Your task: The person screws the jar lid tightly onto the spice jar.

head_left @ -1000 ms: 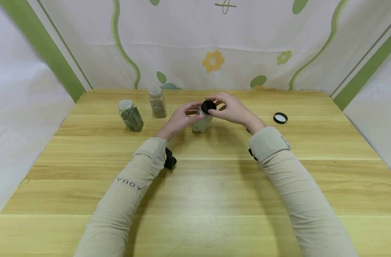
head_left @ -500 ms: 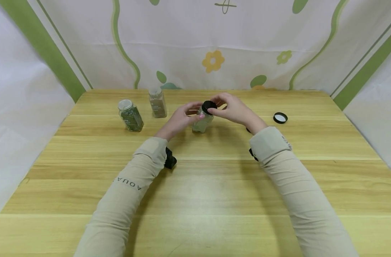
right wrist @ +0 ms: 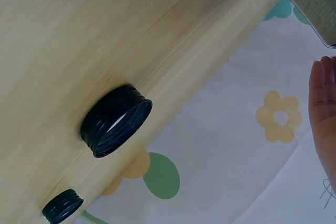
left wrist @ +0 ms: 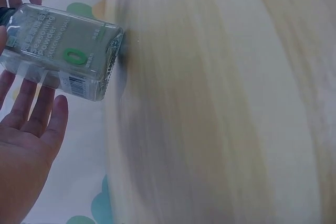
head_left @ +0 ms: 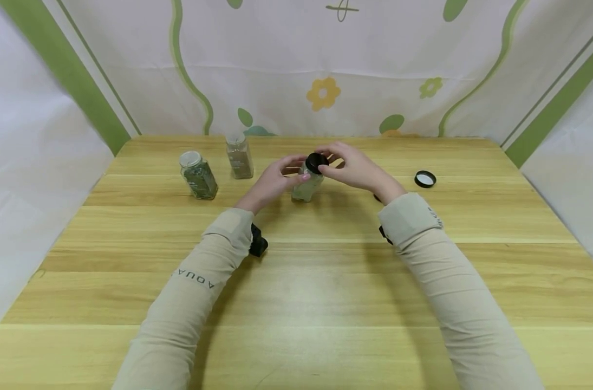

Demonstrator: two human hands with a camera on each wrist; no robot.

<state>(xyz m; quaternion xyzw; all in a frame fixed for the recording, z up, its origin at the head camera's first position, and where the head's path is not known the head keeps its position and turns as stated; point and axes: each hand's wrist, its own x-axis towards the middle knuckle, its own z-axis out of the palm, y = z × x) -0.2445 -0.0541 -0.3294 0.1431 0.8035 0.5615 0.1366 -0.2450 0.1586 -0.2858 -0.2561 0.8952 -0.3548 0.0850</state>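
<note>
Near the back of the table, my left hand (head_left: 274, 181) holds a square clear glass seasoning jar (head_left: 306, 189) between thumb and fingers. The left wrist view shows its printed label (left wrist: 68, 48) and fingers (left wrist: 42, 111) along its side. A black screw lid (head_left: 317, 162) sits on the jar's mouth, pinched at its edge by the thumb and fingers of my right hand (head_left: 354, 169). In the head view the jar leans a little to the right. Only part of the right hand (right wrist: 323, 98) shows in its wrist view.
To the left stand a jar of green herbs (head_left: 199, 176) and a jar of brownish powder (head_left: 240, 158), both without black lids. One loose black lid (head_left: 425, 179) lies inside-up at the right; another (head_left: 377, 197) is mostly hidden by the right wrist. A printed curtain (head_left: 374, 59) hangs behind.
The right fingers and thumb have shifted slightly around the lid, back and forth. Left hand and jar stay nearly where they were.
</note>
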